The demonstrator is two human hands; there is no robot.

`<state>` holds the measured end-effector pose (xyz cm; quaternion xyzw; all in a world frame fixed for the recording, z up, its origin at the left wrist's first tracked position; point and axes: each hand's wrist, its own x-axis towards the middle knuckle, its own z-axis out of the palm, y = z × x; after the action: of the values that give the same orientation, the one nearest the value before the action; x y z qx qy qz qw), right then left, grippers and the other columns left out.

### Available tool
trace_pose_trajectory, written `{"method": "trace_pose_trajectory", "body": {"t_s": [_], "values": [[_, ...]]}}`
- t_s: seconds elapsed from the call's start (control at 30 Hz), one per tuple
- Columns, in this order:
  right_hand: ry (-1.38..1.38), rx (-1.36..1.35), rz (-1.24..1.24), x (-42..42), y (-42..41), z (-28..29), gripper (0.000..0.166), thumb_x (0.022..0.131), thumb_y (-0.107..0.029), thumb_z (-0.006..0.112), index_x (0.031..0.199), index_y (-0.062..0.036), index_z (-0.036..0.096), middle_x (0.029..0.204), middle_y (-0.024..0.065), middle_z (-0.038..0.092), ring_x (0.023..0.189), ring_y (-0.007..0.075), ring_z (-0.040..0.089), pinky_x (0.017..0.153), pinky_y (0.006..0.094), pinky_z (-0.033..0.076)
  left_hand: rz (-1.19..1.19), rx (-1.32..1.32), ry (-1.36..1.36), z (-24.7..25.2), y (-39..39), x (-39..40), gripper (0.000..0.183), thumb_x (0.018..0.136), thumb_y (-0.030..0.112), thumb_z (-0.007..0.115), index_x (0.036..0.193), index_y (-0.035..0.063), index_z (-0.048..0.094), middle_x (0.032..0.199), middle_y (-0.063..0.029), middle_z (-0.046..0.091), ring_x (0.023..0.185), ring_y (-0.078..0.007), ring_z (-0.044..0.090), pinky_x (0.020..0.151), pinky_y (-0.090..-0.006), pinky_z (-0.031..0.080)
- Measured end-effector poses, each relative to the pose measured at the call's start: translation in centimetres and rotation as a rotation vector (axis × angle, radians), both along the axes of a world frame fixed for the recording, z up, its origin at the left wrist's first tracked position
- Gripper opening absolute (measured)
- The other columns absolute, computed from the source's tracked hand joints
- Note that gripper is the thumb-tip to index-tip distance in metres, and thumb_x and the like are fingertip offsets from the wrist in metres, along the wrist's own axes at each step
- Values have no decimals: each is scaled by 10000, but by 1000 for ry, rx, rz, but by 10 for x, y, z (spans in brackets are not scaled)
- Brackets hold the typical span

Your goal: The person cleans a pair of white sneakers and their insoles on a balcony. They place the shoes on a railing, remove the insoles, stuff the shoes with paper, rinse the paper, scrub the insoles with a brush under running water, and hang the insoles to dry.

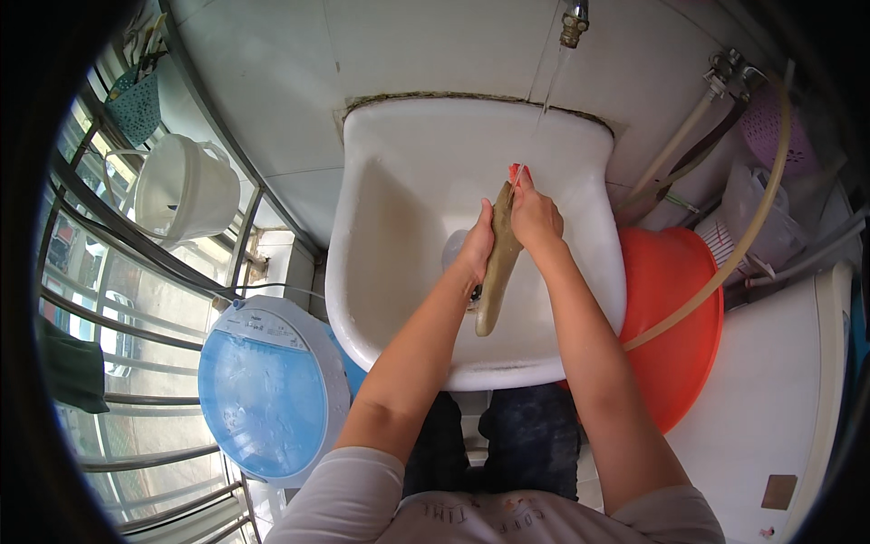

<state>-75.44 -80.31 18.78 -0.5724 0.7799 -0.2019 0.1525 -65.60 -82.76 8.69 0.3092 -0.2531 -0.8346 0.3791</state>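
Observation:
Over the white ceramic sink (394, 272), my left hand (480, 241) grips a long, tapered olive-brown object (498, 279) from its left side. The object is tilted, with its narrow end towards me; I cannot tell exactly what it is. My right hand (535, 212) lies against its upper right side and holds a small red thing (516, 173) at the fingertips, its kind unclear. A thin stream of water falls from the metal tap (574, 30) towards the red thing. Below my left hand, the drain (474, 299) is partly hidden.
A blue-lidded Haier washing machine (268, 401) stands left of the sink, near a barred window. A white bucket (187, 187) hangs above it. To the right are a large red basin (669, 313), a beige hose (737, 262) and a white appliance (761, 381).

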Motion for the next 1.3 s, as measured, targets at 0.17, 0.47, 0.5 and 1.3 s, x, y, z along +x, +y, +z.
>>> {"method": "trace_pose_trajectory", "body": {"t_s": [0.17,0.47,0.5,1.3], "values": [[38,-151,328,51,52,-31,480,985,-279,372,1458,-272,294,883,204,648,809,382,636,706,477,504,144,-5,437,26,-4,32,688,940,638,302,1223,50,520,1064,-128,632,977,-261,588,868,-393,484],[-60,-63,330,34,52,-32,517,970,-265,440,1463,-293,288,934,191,643,850,375,626,761,452,490,418,-56,422,34,-5,41,559,1013,470,268,1277,30,488,1235,-105,570,1095,-235,542,941,-376,459],[-80,-30,337,23,55,-32,531,965,-255,457,1466,-290,283,966,187,649,870,376,624,783,446,486,445,-76,410,37,-5,42,561,1016,466,258,1296,32,476,1258,-104,561,1115,-234,532,947,-377,456],[-147,-411,139,-38,0,-36,543,940,-231,512,1448,-233,322,1136,161,561,899,319,588,809,418,486,144,-187,215,49,8,19,479,1023,336,366,1480,284,233,1400,-56,409,1244,-226,456,1019,-385,406]]}}
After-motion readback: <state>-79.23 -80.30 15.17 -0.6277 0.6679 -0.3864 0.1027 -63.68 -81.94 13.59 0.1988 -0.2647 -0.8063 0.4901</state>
